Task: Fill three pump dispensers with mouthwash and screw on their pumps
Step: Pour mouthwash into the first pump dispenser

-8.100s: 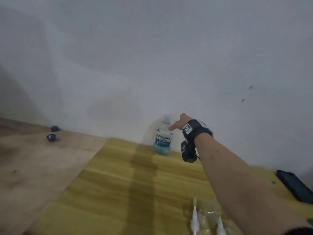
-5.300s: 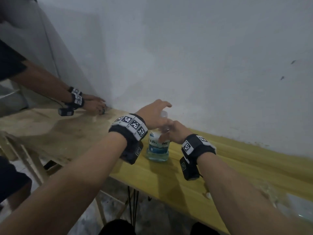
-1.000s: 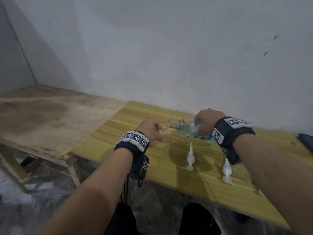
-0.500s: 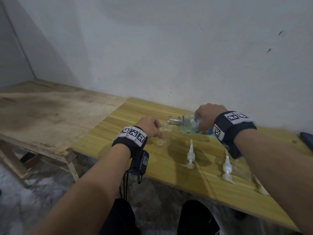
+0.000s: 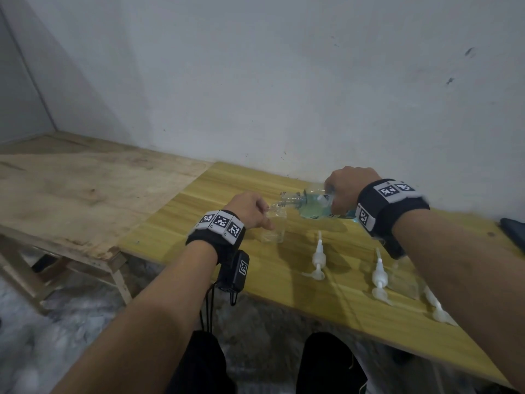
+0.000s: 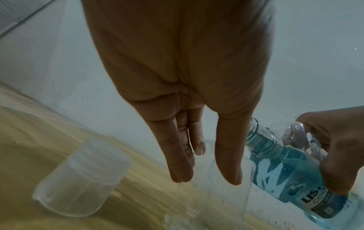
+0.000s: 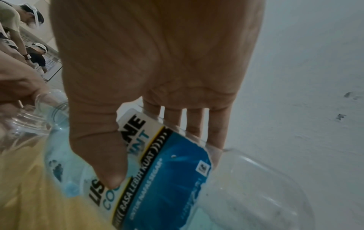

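Pale blue mouthwash point(image 5: 314, 208), white pumps point(image 5: 318, 258), yellow table point(image 5: 298, 297) (black-and-white checkered wristbands point(image 5: 220, 224))

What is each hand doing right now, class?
Left hand: grips the clear dispenser on the table.
Right hand: grips the tilted mouthwash bottle, its mouth at the dispenser.

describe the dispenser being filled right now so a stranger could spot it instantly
On the yellow wooden table, look near its left end, left of the white pumps lying flat. The clear dispenser stands there, gripped by the left hand, the mouthwash bottle tilted at its mouth.
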### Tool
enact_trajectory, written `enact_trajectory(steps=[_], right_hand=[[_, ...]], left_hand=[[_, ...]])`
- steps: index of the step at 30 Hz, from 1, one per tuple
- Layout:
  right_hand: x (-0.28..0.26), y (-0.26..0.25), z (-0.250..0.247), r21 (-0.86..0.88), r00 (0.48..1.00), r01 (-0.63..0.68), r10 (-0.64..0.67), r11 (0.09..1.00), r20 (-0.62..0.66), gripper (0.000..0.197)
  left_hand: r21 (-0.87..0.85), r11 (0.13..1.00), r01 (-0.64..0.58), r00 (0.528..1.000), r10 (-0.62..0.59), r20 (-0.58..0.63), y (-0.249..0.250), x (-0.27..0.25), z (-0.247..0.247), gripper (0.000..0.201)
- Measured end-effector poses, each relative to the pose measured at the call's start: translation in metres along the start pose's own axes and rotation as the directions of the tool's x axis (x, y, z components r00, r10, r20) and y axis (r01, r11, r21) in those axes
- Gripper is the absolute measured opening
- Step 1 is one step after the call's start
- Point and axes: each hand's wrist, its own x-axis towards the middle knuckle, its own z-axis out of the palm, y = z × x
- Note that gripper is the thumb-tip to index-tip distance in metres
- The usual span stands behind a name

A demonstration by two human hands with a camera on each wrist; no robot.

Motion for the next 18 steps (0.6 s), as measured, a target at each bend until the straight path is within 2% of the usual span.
enact_trajectory(steps=[13,18], right_hand=[[0.0032,0.0017,0.0027,-0.010,1.000,0.014,-0.014,1.000,-0.009,0.020],[0.0042,0.0015,0.0030,-0.025,1.000,0.003,-0.003,1.000,-0.013,0.014]], left_hand=[[-0.032,0.999,0.002,1.000,-0.002,0.010,-0.0015,0.0012,0.0002,0.037],[-0.018,1.000,0.001,1.000,-0.001,0.008,-0.0012,0.0011,0.0006,0.041]])
